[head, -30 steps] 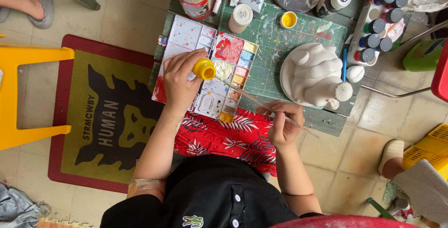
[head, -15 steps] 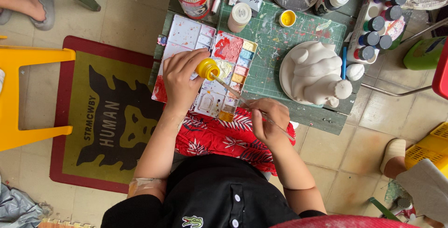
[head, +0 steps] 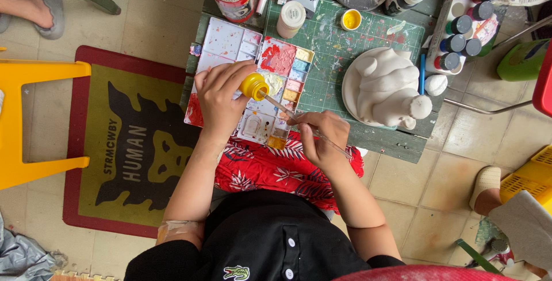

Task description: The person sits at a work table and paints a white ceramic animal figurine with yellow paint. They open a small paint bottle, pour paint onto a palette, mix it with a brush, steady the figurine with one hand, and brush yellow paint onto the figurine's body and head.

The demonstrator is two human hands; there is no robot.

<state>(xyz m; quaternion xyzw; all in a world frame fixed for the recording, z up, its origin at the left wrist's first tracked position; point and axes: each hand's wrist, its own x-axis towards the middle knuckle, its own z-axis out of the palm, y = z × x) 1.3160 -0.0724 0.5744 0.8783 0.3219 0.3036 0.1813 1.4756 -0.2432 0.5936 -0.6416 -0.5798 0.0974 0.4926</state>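
Left to right. Yellow stool (head: 34,123) and a printed floor mat (head: 123,143) sat beside the low green table (head: 385,143). Left hand (head: 221,94) was wrapped around a small yellow paint pot (head: 253,85), holding it tilted over the paint palette (head: 230,42). Right hand (head: 319,137) was pinched narrow around a thin brush (head: 287,111), tip reaching into the pot's mouth. Palette wells were already smeared with red, blue, yellow and orange, so mixing looked well underway. The white plaster figure (head: 388,85) on its plate, right of the palette on the cutting mat (head: 330,57), showed no colour: painting it looked not yet started. A rack of dark-capped paint bottles (head: 463,25) stood furthest right, closed.
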